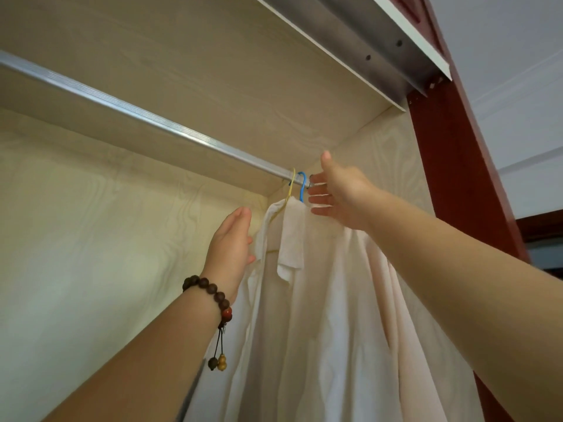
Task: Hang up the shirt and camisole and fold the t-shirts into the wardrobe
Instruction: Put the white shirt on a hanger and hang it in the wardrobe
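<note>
Right hand [338,197] fingers [318,197] straight, spread, holding nothing; tips just beside blue hook [302,185] at the rod's [152,117] right end. Left hand [233,239] fingers straight, together, holding nothing, at the shirt's [292,300] shoulder edge; can't tell if they touch. Shirt hangs on yellow hanger [292,185], hooked on the rod next to the blue hook. Pinkish cloth [380,300] hangs just behind it. Bracelet [210,295] on left wrist.
</note>
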`<move>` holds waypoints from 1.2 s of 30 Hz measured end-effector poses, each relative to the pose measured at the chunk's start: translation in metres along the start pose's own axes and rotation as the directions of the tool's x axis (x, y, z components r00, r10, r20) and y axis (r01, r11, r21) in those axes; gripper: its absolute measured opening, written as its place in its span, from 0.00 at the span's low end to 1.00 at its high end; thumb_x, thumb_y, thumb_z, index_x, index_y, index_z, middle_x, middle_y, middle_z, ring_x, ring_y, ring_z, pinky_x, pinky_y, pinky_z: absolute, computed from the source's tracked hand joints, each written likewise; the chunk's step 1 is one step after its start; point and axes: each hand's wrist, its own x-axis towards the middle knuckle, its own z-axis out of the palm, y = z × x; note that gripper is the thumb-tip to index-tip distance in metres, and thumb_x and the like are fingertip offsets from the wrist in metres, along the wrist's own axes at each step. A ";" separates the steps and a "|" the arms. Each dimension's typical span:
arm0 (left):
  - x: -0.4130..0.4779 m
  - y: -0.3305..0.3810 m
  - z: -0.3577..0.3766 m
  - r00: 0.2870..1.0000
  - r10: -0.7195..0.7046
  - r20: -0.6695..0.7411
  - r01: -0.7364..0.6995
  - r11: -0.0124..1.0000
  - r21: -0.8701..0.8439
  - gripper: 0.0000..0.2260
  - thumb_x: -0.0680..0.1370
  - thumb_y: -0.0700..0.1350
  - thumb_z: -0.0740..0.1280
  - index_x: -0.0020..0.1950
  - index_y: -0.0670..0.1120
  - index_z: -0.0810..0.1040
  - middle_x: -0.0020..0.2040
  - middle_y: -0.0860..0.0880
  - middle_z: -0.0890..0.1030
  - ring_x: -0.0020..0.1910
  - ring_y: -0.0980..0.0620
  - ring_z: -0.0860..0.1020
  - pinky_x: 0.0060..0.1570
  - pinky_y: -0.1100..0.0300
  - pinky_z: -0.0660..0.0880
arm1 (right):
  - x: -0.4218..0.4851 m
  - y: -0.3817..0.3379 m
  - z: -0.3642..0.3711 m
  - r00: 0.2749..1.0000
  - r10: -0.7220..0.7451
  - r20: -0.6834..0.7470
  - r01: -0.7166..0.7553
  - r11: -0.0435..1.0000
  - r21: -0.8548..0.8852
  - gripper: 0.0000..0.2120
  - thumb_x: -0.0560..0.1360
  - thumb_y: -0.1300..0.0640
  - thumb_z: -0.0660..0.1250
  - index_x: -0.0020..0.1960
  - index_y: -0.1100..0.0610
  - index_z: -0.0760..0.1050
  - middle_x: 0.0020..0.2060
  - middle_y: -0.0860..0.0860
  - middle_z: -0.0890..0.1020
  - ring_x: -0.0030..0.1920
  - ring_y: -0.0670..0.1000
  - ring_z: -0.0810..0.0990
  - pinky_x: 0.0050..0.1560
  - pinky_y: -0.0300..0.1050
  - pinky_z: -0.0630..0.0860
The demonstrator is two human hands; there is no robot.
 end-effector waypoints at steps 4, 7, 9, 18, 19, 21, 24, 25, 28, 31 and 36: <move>-0.027 0.002 -0.004 1.000 0.015 -0.001 -0.015 1.000 -0.005 0.19 0.81 0.56 0.57 0.71 0.54 0.67 0.67 0.53 0.72 0.60 0.53 0.74 0.59 0.51 0.75 | -0.040 0.025 0.010 0.998 0.039 -0.039 -0.034 0.991 0.131 0.25 0.79 0.38 0.51 0.54 0.57 0.74 0.51 0.54 0.77 0.56 0.55 0.77 0.59 0.54 0.74; -0.055 -0.003 -0.013 0.999 0.039 -0.010 -0.038 0.999 0.013 0.18 0.81 0.56 0.57 0.71 0.55 0.68 0.66 0.54 0.73 0.58 0.57 0.75 0.58 0.52 0.75 | -0.081 0.048 0.020 0.997 0.038 -0.067 -0.023 0.978 0.209 0.24 0.80 0.38 0.51 0.56 0.55 0.76 0.55 0.52 0.79 0.59 0.53 0.77 0.62 0.55 0.73; -0.076 -0.009 -0.020 0.999 0.043 -0.010 -0.043 0.998 0.035 0.19 0.81 0.56 0.57 0.72 0.55 0.67 0.67 0.55 0.73 0.58 0.58 0.74 0.58 0.54 0.75 | -0.112 0.066 0.026 0.997 0.006 -0.079 0.012 0.975 0.221 0.24 0.80 0.40 0.51 0.61 0.55 0.75 0.60 0.50 0.78 0.61 0.49 0.76 0.65 0.54 0.71; -0.186 -0.053 -0.066 0.996 -0.089 -0.021 0.091 0.988 0.126 0.20 0.82 0.56 0.54 0.74 0.57 0.64 0.70 0.53 0.70 0.65 0.57 0.72 0.63 0.53 0.73 | -0.260 0.138 0.051 0.999 0.024 -0.043 -0.017 0.988 0.152 0.24 0.80 0.40 0.50 0.71 0.49 0.69 0.69 0.44 0.71 0.69 0.42 0.68 0.72 0.50 0.63; -0.200 -0.057 -0.072 0.994 -0.107 -0.020 0.109 0.985 0.134 0.20 0.82 0.56 0.54 0.73 0.57 0.63 0.71 0.53 0.69 0.66 0.57 0.71 0.64 0.53 0.72 | -0.276 0.145 0.053 0.998 0.040 -0.037 -0.034 0.988 0.149 0.24 0.81 0.41 0.50 0.71 0.49 0.68 0.69 0.45 0.71 0.69 0.41 0.67 0.73 0.50 0.63; -0.229 -0.066 -0.082 0.990 -0.142 -0.011 0.142 0.980 0.141 0.19 0.82 0.56 0.54 0.73 0.58 0.63 0.72 0.54 0.68 0.68 0.57 0.70 0.64 0.54 0.72 | -0.309 0.162 0.058 0.997 0.076 -0.029 -0.071 0.987 0.147 0.24 0.80 0.40 0.50 0.71 0.48 0.69 0.68 0.44 0.72 0.68 0.40 0.68 0.72 0.49 0.63; -0.276 -0.078 -0.101 0.977 -0.213 -0.014 0.213 0.965 0.152 0.24 0.77 0.60 0.56 0.73 0.58 0.64 0.72 0.55 0.68 0.68 0.58 0.69 0.66 0.54 0.71 | -0.362 0.192 0.066 0.990 0.140 0.014 -0.141 0.983 0.119 0.25 0.78 0.38 0.50 0.69 0.45 0.69 0.67 0.40 0.73 0.68 0.37 0.67 0.72 0.48 0.63; -0.293 -0.082 -0.107 0.971 -0.240 -0.020 0.240 0.958 0.159 0.26 0.76 0.60 0.56 0.73 0.57 0.64 0.72 0.55 0.69 0.68 0.59 0.70 0.66 0.54 0.71 | -0.381 0.202 0.068 0.984 0.178 0.032 -0.180 0.977 0.113 0.23 0.77 0.37 0.50 0.68 0.43 0.69 0.66 0.39 0.73 0.67 0.36 0.67 0.72 0.48 0.63; -0.345 -0.099 -0.128 0.946 -0.320 -0.047 0.323 0.930 0.176 0.25 0.76 0.59 0.56 0.73 0.55 0.66 0.70 0.55 0.71 0.67 0.60 0.71 0.66 0.53 0.71 | -0.440 0.231 0.073 0.939 0.338 0.059 -0.343 0.932 0.121 0.16 0.76 0.36 0.52 0.61 0.34 0.70 0.62 0.34 0.74 0.66 0.36 0.69 0.72 0.48 0.64; -0.396 -0.118 -0.147 0.905 -0.418 -0.077 0.424 0.882 0.205 0.25 0.74 0.60 0.56 0.71 0.57 0.67 0.68 0.56 0.73 0.65 0.60 0.72 0.64 0.53 0.72 | -0.495 0.256 0.072 0.883 0.469 0.018 -0.468 0.878 0.103 0.13 0.77 0.36 0.53 0.57 0.33 0.72 0.57 0.33 0.77 0.63 0.38 0.73 0.70 0.46 0.66; -0.464 -0.142 -0.160 0.803 -0.593 -0.051 0.584 0.768 0.264 0.26 0.75 0.62 0.53 0.73 0.59 0.64 0.71 0.55 0.69 0.68 0.57 0.69 0.67 0.54 0.70 | -0.569 0.284 0.058 0.783 0.618 -0.070 -0.616 0.786 0.057 0.33 0.70 0.29 0.51 0.67 0.44 0.72 0.64 0.41 0.76 0.66 0.42 0.71 0.71 0.51 0.65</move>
